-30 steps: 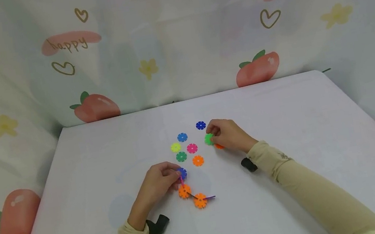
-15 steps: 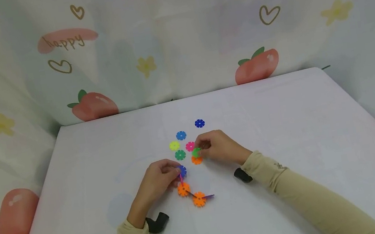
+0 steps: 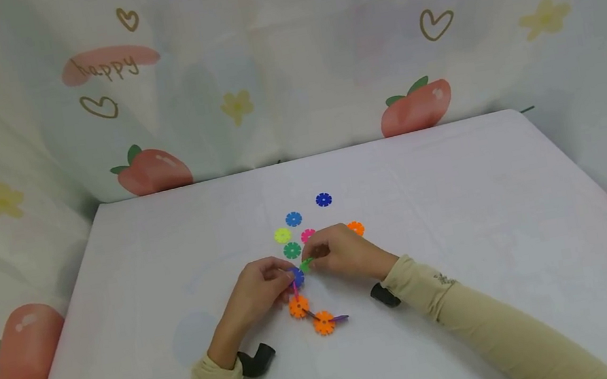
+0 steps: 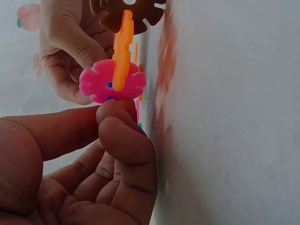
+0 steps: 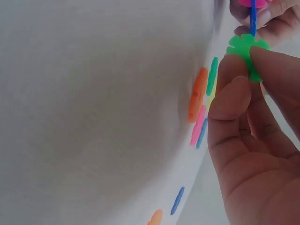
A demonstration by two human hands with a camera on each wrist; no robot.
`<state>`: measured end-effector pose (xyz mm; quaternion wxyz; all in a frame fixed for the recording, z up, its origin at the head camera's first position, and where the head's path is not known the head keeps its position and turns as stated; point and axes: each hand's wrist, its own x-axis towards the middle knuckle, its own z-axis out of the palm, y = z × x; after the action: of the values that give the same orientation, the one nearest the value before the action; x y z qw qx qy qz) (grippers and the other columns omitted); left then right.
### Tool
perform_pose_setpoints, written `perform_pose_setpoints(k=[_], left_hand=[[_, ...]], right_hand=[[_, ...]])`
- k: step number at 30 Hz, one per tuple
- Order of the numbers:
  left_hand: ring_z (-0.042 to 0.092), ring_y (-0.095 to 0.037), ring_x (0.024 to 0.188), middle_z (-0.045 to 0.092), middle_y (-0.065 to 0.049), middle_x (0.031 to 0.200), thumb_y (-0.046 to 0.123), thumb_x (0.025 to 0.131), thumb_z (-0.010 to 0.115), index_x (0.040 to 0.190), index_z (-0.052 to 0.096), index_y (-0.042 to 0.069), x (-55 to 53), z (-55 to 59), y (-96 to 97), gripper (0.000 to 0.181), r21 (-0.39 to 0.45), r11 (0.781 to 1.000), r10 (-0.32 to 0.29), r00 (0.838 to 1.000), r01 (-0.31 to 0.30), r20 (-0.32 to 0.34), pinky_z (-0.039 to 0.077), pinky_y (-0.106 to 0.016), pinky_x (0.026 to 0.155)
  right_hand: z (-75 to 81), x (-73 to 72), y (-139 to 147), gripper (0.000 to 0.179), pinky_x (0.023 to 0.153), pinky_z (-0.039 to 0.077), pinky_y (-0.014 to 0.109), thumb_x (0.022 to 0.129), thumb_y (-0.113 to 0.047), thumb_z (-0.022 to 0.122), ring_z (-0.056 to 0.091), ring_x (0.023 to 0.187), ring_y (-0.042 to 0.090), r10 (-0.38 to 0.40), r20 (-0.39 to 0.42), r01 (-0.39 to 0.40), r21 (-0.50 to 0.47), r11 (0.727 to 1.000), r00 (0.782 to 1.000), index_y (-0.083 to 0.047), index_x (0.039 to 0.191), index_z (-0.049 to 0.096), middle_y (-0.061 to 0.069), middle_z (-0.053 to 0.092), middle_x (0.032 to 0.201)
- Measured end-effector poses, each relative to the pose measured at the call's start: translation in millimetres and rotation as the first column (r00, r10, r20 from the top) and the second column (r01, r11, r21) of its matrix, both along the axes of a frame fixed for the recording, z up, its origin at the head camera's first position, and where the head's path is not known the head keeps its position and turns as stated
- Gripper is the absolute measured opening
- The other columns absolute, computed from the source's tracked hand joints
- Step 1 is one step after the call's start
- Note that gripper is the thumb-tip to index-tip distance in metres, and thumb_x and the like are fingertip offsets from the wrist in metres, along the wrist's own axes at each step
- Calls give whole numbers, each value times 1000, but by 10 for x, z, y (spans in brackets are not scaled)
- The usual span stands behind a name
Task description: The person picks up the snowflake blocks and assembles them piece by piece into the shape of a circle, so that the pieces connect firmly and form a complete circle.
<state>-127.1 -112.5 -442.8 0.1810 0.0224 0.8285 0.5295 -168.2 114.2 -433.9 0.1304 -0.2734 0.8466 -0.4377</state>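
Observation:
My left hand (image 3: 255, 291) pinches a blue notched plastic disc (image 3: 298, 276), the end of a chain of slotted-together discs. From it the chain runs through a pink disc (image 4: 88, 85), an orange disc (image 3: 299, 307), a brown disc (image 4: 111, 24) and a second orange disc (image 3: 324, 324) to a purple disc (image 3: 340, 319). Between thumb and fingers, my right hand (image 3: 345, 253) holds a bright green disc (image 5: 241, 45). Its notched edge meets the edge of the blue disc in the right wrist view. In the left wrist view the blue disc is mostly hidden behind the pink one.
Loose discs lie flat beyond the hands: dark blue (image 3: 324, 199), lighter blue (image 3: 293, 219), yellow (image 3: 282, 235), pink (image 3: 307, 234), dark green (image 3: 292, 250) and orange (image 3: 355, 229). Another orange disc (image 5: 198, 96) is hidden behind my right hand in the head view.
My right hand has carried the green disc left and nearer, over the loose discs, to the blue disc. The green disc has turned edge-on. My left hand has stayed in place.

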Motion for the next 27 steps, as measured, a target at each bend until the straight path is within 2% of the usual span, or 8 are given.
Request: perform_pose_setpoints(k=[12, 19, 27], left_hand=[[63, -18, 67, 68, -4, 78, 5, 104, 67, 116, 74, 0, 6, -23, 9, 15, 12, 1000, -25, 999, 26, -22, 53, -29, 66], [62, -18, 64, 67, -4, 76, 2, 103, 67, 112, 74, -1, 20, -30, 43, 12, 13, 1000, -15, 999, 15, -44, 55, -29, 64], [61, -17, 60, 65, -5, 74, 1, 103, 67, 107, 75, -2, 26, -23, 45, 9, -19, 1000, -9, 999, 8, -40, 56, -28, 61]], right_hand=[[50, 15, -20, 17, 83, 57, 31, 93, 10, 73, 67, 88, 14, 108, -132, -103, 41, 994, 985, -6, 96, 81, -1, 76, 93], [54, 19, -49, 19, 83, 57, 30, 92, 11, 74, 68, 87, 15, 127, -157, -119, 64, 991, 979, -5, 95, 83, 0, 75, 91], [14, 36, -106, 17, 83, 57, 28, 91, 11, 77, 71, 85, 15, 174, -210, -163, 72, 984, 962, -4, 93, 84, 0, 77, 87]])
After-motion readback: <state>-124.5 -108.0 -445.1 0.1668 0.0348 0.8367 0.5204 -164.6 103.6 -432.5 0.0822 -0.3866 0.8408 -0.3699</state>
